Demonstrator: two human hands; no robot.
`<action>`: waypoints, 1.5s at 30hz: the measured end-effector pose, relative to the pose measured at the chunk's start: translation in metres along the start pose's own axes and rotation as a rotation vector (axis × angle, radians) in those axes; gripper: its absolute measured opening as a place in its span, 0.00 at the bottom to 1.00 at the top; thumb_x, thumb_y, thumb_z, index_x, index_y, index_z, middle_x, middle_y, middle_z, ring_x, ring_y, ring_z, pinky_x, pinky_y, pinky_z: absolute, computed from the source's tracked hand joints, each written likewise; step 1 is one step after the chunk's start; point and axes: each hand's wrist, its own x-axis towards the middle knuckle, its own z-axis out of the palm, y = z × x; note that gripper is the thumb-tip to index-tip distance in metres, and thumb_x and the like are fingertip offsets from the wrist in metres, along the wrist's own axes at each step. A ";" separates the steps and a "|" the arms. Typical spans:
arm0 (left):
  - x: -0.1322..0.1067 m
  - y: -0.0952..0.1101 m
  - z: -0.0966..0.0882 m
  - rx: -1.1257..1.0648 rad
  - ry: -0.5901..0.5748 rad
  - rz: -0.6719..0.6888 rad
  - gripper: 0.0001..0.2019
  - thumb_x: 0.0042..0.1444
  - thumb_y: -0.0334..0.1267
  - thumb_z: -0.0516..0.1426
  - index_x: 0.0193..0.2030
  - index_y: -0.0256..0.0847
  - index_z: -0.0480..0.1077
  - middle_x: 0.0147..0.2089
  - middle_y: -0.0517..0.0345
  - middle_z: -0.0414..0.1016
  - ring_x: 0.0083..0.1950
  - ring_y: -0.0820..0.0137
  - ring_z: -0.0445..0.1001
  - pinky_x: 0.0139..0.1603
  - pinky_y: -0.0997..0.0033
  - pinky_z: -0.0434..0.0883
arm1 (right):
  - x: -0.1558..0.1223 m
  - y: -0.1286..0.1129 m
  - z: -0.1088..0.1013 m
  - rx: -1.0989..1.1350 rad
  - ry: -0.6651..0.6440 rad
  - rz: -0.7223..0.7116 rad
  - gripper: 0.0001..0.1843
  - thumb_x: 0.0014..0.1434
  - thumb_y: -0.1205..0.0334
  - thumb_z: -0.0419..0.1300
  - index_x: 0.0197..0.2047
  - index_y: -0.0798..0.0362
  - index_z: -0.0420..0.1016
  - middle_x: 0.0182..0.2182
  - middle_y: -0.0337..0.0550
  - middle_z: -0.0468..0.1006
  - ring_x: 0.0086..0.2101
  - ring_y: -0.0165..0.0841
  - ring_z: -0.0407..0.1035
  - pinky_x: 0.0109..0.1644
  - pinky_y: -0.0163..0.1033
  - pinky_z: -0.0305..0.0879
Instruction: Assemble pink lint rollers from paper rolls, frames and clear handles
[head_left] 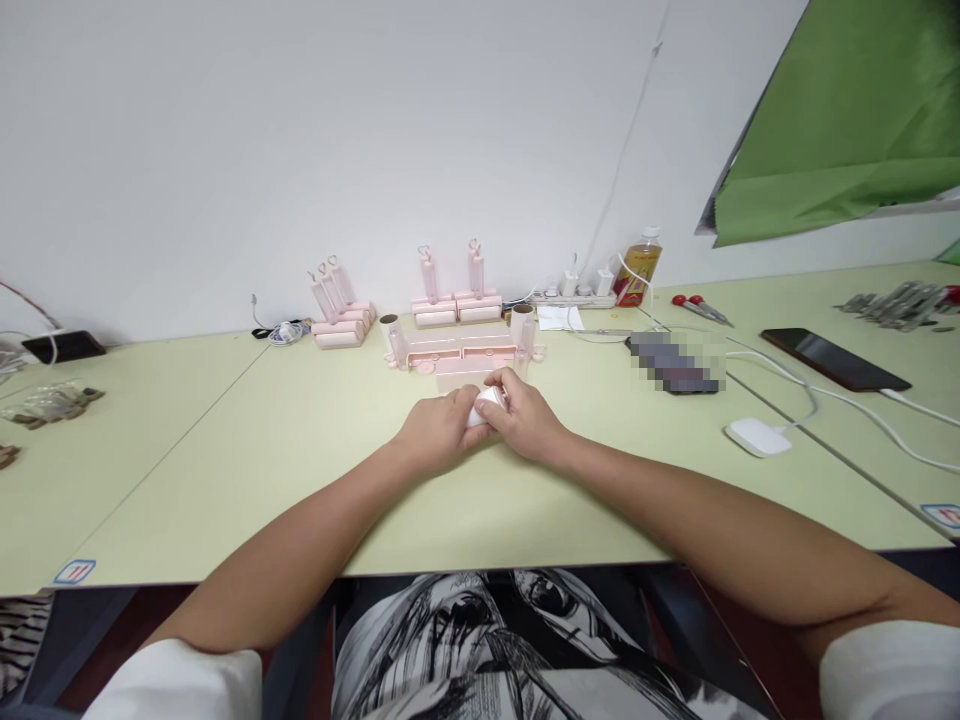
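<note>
A small white round-ended object (pixel 487 402) sits between my two hands, just above the pale green table. My left hand (pixel 444 425) is closed around its left side, while the fingers and thumb of my right hand (pixel 525 412) grip its right end. Much of it is hidden by my fingers, so I cannot make out its kind. Right behind my hands lies a pale pink box (pixel 459 374). Past that are pink open trays (pixel 435 358), with a brown cardboard tube (pixel 390 328) at their left and another cardboard tube (pixel 523 322) at their right.
Pink cases with clear tubes (pixel 341 318) stand by the wall. A power strip (pixel 574 298) and a drink bottle (pixel 639 270) are at the back right. To the right lie a phone (pixel 834 360), a white charger pad (pixel 757 437), cables, red-handled pliers (pixel 701 309) and metal pieces (pixel 900 305).
</note>
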 end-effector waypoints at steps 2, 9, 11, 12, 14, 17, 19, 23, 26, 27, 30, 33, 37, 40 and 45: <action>0.000 0.000 0.000 -0.002 0.000 -0.004 0.26 0.63 0.60 0.43 0.51 0.38 0.60 0.38 0.50 0.76 0.39 0.55 0.78 0.32 0.65 0.65 | 0.000 0.001 0.000 -0.008 0.004 0.006 0.17 0.57 0.50 0.56 0.45 0.50 0.64 0.32 0.40 0.71 0.31 0.35 0.64 0.34 0.39 0.57; 0.000 0.000 0.002 0.022 0.001 -0.011 0.24 0.64 0.58 0.45 0.53 0.39 0.59 0.39 0.50 0.76 0.40 0.57 0.78 0.32 0.67 0.64 | 0.001 0.002 0.001 0.011 0.000 0.009 0.19 0.58 0.50 0.55 0.48 0.51 0.65 0.36 0.42 0.74 0.33 0.36 0.66 0.36 0.40 0.59; 0.000 0.000 0.002 0.024 0.007 -0.005 0.23 0.64 0.57 0.45 0.53 0.39 0.59 0.40 0.51 0.77 0.40 0.57 0.78 0.31 0.68 0.63 | 0.001 0.002 0.001 0.009 0.001 0.007 0.19 0.58 0.50 0.55 0.48 0.51 0.65 0.36 0.43 0.74 0.34 0.36 0.66 0.36 0.40 0.59; 0.000 0.000 0.002 0.022 0.009 -0.001 0.23 0.64 0.57 0.45 0.52 0.39 0.59 0.40 0.51 0.77 0.40 0.57 0.78 0.31 0.68 0.63 | 0.001 0.001 0.001 0.006 0.003 0.004 0.19 0.58 0.50 0.55 0.48 0.52 0.66 0.36 0.43 0.74 0.34 0.36 0.66 0.37 0.40 0.59; 0.000 0.000 0.002 0.019 0.013 -0.001 0.24 0.64 0.58 0.44 0.52 0.39 0.60 0.40 0.51 0.77 0.39 0.57 0.78 0.30 0.68 0.63 | 0.000 0.001 0.000 0.004 0.002 -0.005 0.18 0.58 0.50 0.55 0.47 0.52 0.66 0.36 0.43 0.74 0.34 0.36 0.66 0.37 0.40 0.59; 0.000 0.000 0.002 0.020 0.016 -0.009 0.23 0.64 0.57 0.45 0.52 0.38 0.60 0.40 0.51 0.77 0.39 0.56 0.78 0.30 0.67 0.63 | 0.000 0.000 0.000 0.002 0.008 -0.023 0.16 0.58 0.52 0.55 0.45 0.52 0.67 0.36 0.42 0.74 0.33 0.35 0.66 0.36 0.40 0.59; 0.001 0.000 0.002 0.013 0.017 -0.009 0.23 0.64 0.57 0.45 0.52 0.39 0.60 0.40 0.50 0.77 0.40 0.56 0.78 0.31 0.67 0.63 | -0.001 0.000 0.000 0.002 0.017 -0.032 0.15 0.58 0.52 0.55 0.45 0.52 0.68 0.35 0.42 0.74 0.33 0.35 0.66 0.37 0.39 0.59; 0.000 -0.001 0.003 -0.005 0.018 -0.015 0.24 0.63 0.59 0.44 0.51 0.39 0.60 0.41 0.50 0.77 0.39 0.57 0.78 0.31 0.67 0.64 | -0.001 -0.001 0.001 0.001 0.020 -0.035 0.15 0.58 0.52 0.55 0.44 0.52 0.68 0.35 0.41 0.74 0.32 0.34 0.65 0.36 0.39 0.58; 0.000 -0.001 0.002 -0.011 0.018 -0.018 0.25 0.63 0.59 0.44 0.51 0.39 0.61 0.40 0.50 0.77 0.38 0.56 0.77 0.31 0.67 0.63 | 0.000 -0.001 0.001 0.003 0.019 -0.035 0.14 0.58 0.52 0.55 0.44 0.52 0.68 0.34 0.41 0.74 0.32 0.34 0.64 0.36 0.39 0.58; 0.000 0.000 0.002 -0.014 0.017 -0.017 0.25 0.63 0.59 0.44 0.51 0.39 0.61 0.40 0.50 0.77 0.38 0.56 0.77 0.31 0.67 0.63 | 0.000 -0.001 0.001 0.003 0.020 -0.035 0.14 0.58 0.52 0.55 0.44 0.52 0.68 0.33 0.40 0.74 0.31 0.34 0.64 0.35 0.39 0.58; 0.000 -0.001 0.002 -0.023 0.022 -0.014 0.25 0.63 0.60 0.44 0.50 0.39 0.60 0.40 0.50 0.77 0.38 0.57 0.77 0.30 0.67 0.63 | 0.000 -0.002 0.000 0.003 0.022 -0.042 0.13 0.58 0.53 0.55 0.42 0.52 0.68 0.32 0.39 0.73 0.31 0.34 0.64 0.35 0.38 0.57; 0.000 -0.002 0.002 -0.027 0.018 -0.017 0.25 0.63 0.60 0.44 0.49 0.39 0.60 0.40 0.51 0.77 0.37 0.57 0.77 0.30 0.68 0.62 | 0.000 -0.002 0.000 0.009 0.024 -0.061 0.12 0.58 0.53 0.54 0.39 0.52 0.68 0.30 0.39 0.72 0.31 0.33 0.63 0.35 0.38 0.56; 0.000 -0.002 0.002 -0.032 0.013 -0.031 0.26 0.62 0.62 0.43 0.49 0.40 0.60 0.39 0.51 0.77 0.37 0.57 0.77 0.29 0.68 0.61 | 0.000 -0.001 0.000 0.026 0.024 -0.079 0.11 0.59 0.52 0.54 0.37 0.52 0.67 0.29 0.38 0.70 0.30 0.33 0.62 0.34 0.37 0.56; 0.000 -0.001 0.002 -0.042 0.012 -0.041 0.27 0.62 0.63 0.43 0.49 0.40 0.61 0.39 0.51 0.77 0.37 0.57 0.77 0.30 0.67 0.62 | 0.000 0.000 0.000 0.024 0.028 -0.072 0.11 0.59 0.52 0.54 0.37 0.52 0.67 0.29 0.37 0.70 0.30 0.33 0.63 0.34 0.37 0.56; 0.000 -0.001 0.002 -0.053 0.009 -0.061 0.26 0.62 0.63 0.42 0.49 0.41 0.61 0.38 0.51 0.77 0.36 0.58 0.77 0.31 0.67 0.63 | 0.000 0.002 0.002 0.030 0.033 -0.095 0.11 0.60 0.53 0.54 0.38 0.52 0.68 0.31 0.38 0.71 0.32 0.33 0.64 0.35 0.38 0.57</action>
